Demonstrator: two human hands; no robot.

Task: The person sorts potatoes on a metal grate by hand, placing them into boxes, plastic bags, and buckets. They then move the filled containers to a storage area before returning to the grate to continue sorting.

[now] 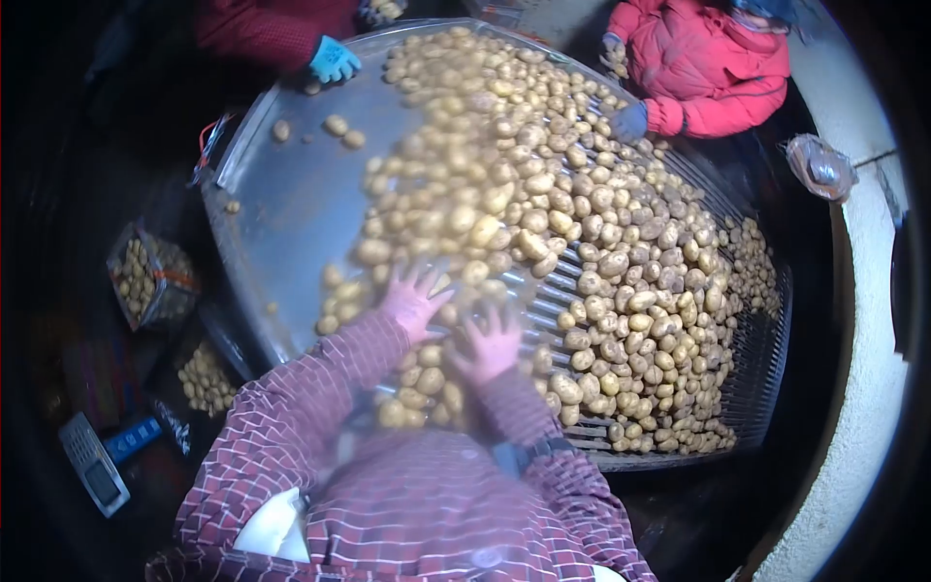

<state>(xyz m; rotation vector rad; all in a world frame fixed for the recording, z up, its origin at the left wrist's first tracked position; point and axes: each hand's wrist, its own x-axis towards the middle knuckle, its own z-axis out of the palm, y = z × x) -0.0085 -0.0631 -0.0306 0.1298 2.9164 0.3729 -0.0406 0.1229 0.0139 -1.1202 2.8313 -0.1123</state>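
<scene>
A thick spread of potatoes (630, 281) covers much of a metal sorting table (291, 194). My left hand (414, 303) lies on the potatoes near the table's front, its fingers spread and pointing away from me. Beside it, to the right, my right hand (488, 341) also rests among potatoes with its fingers apart. Neither hand is closed around a potato. Potatoes just ahead of my hands are smeared by motion. Slats (562, 291) show through a gap right of my hands.
Co-workers stand across the table: one with a blue glove (335, 60), another in a red jacket (718, 68). At left are a bag of potatoes (150, 276), a container of potatoes (206, 380) and a scale with a keypad (94, 464). A pale wall (853, 388) curves along the right.
</scene>
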